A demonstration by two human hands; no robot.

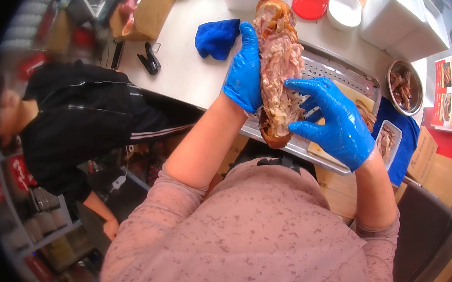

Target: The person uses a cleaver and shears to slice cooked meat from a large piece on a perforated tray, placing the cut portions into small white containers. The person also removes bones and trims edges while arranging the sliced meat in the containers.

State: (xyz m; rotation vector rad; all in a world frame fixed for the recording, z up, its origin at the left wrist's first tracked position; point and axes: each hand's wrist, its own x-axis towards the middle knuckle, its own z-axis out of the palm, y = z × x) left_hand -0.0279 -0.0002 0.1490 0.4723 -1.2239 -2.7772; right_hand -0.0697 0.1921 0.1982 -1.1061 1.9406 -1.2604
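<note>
A large piece of cooked meat (281, 64), browned at both ends with pale shredded flesh exposed between, is held up over a perforated metal tray (320, 66). Gloved in blue, my left hand (245, 68) grips its left side, thumb pointing up along it. My right hand (331, 117), in a matching glove, is at the meat's right side with fingers spread; whether the fingertips touch the flesh I cannot tell. Behind my right hand, a pale cutting board (351, 92) lies in the tray with pieces of meat (364, 114) on it, partly hidden.
Right of the tray, a steel bowl (394, 70) and a small white tray (394, 152) hold meat; a blue cloth (407, 127) lies under the small tray. Another blue cloth (216, 39) and a black stapler (150, 59) are on the left. A person (77, 96) in black stands at left.
</note>
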